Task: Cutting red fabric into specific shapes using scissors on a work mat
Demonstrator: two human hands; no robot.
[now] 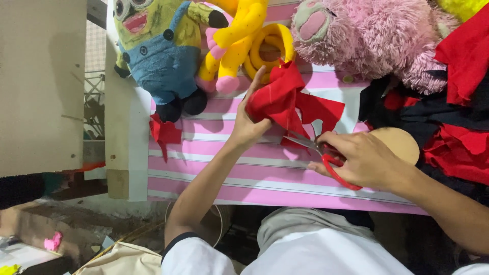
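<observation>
My left hand [249,119] grips a bunched piece of red fabric [285,99] and holds it up over a pink-and-white striped table [229,173]. My right hand [359,158] is closed around red-handled scissors [326,155]. The metal blades point left into the lower edge of the red fabric. A flat part of the fabric spreads to the right, above the scissors.
A yellow-and-blue plush figure [158,46], a yellow plush toy [244,38] and a pink furry plush [367,35] lie at the table's far edge. A red scrap [164,132] lies left. Red and black fabric [453,112] and a round wooden disc [400,142] sit right.
</observation>
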